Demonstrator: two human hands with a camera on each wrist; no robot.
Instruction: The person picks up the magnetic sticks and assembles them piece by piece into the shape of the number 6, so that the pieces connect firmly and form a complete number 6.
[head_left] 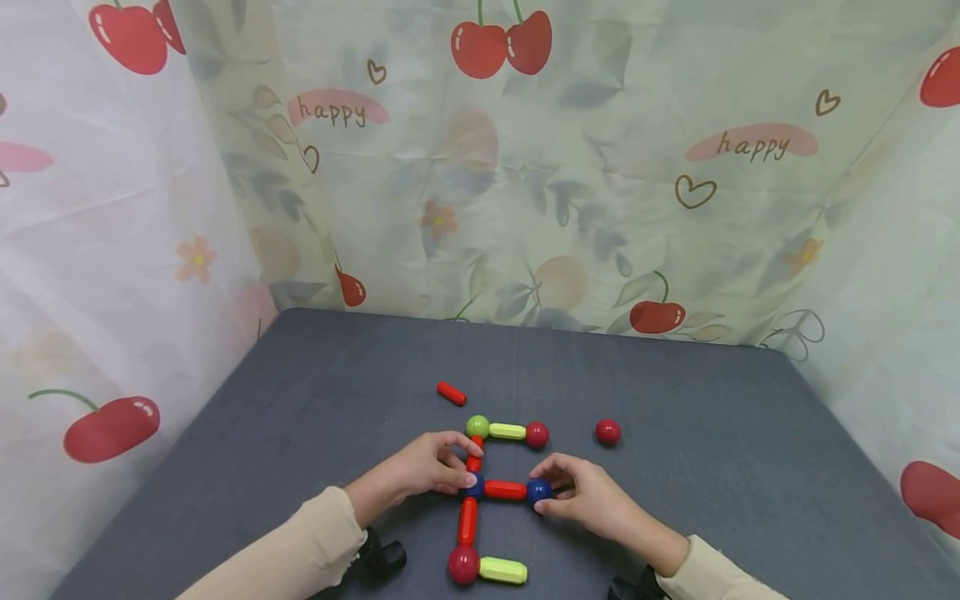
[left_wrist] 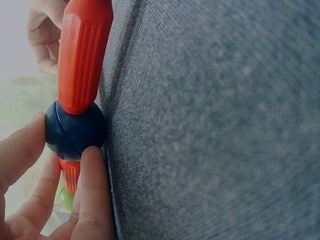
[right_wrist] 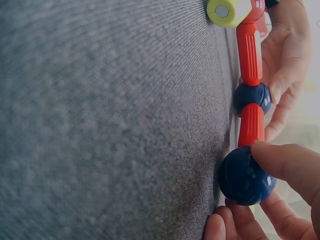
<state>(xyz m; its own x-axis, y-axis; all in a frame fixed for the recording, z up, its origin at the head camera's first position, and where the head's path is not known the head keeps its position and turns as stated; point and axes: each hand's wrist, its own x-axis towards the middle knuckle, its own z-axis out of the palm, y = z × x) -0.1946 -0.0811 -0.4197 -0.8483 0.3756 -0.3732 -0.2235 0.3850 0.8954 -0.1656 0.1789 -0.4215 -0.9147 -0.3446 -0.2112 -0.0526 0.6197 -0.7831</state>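
On the grey table lies an E-shaped figure of balls and rods. My left hand (head_left: 432,467) pinches the middle blue ball (left_wrist: 75,131), its fingers also around the upper red rod (head_left: 476,457). From that ball a red rod (head_left: 505,490) runs right to a second blue ball (right_wrist: 246,176), which my right hand (head_left: 581,493) holds between thumb and fingers. A lower red rod (head_left: 467,522) joins a red ball (head_left: 463,564) with a yellow-green rod (head_left: 503,571). At the top, a green ball (head_left: 477,427), a yellow-green rod (head_left: 507,432) and a red ball (head_left: 537,434) form a row.
A loose red rod (head_left: 452,393) lies behind the figure. Another red ball (head_left: 607,432) sits apart to the right. Printed curtains (head_left: 570,208) with cherries stand around the dark table (head_left: 360,358) at its back and sides.
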